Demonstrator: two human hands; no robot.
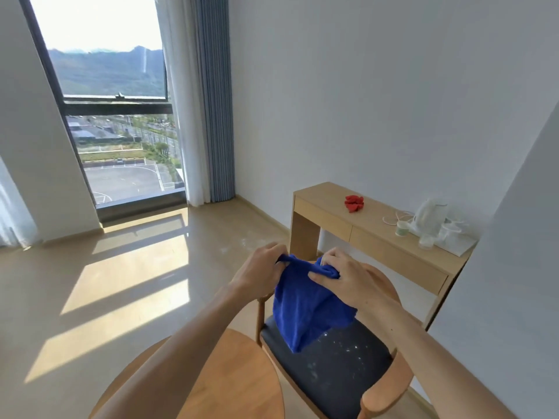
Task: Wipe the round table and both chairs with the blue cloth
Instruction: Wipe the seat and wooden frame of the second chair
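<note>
The blue cloth (308,306) hangs in the air above a wooden chair (390,385) with a dark seat speckled with white dust. My left hand (260,272) pinches the cloth's top left edge. My right hand (344,279) grips its bunched top right corner. The round wooden table (230,376) sits at the bottom, partly hidden by my left forearm. Only one chair is in view.
A wooden desk (329,207) stands against the right wall behind the chair, with a red cloth (354,203), a white kettle (429,220) and cups on it. A large window (121,131) with curtains (205,101) is at the left. Tiled floor stretches left of the table.
</note>
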